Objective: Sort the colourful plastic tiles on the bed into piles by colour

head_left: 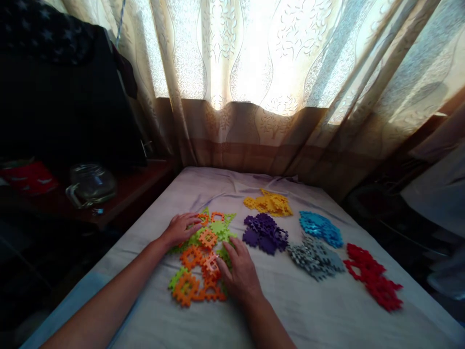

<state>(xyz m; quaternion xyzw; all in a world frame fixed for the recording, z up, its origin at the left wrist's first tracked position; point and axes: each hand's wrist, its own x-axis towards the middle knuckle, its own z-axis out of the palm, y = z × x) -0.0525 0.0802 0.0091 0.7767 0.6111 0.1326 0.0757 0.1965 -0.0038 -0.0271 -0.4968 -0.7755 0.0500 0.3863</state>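
Observation:
A mixed heap of flat, notched interlocking pieces lies on the sheet, with orange pieces (190, 257) and lime green pieces (218, 230) overlapping. My left hand (180, 230) rests at the heap's upper left, its fingers stretched over some green pieces. On the right side of the same heap is my right hand (240, 271), fingers spread and thumb apart, touching green and orange pieces. Neither hand visibly holds a piece. Just right of my right hand sits a pile of purple pieces (265, 233).
Farther right are piles of yellow pieces (269, 202), blue pieces (321, 228), grey pieces (316, 257) and red pieces (373, 276). The cloth-covered table (290, 310) ends before a curtain (240, 121). To the left, a glass jug (92, 186) stands near a dark screen (65, 102).

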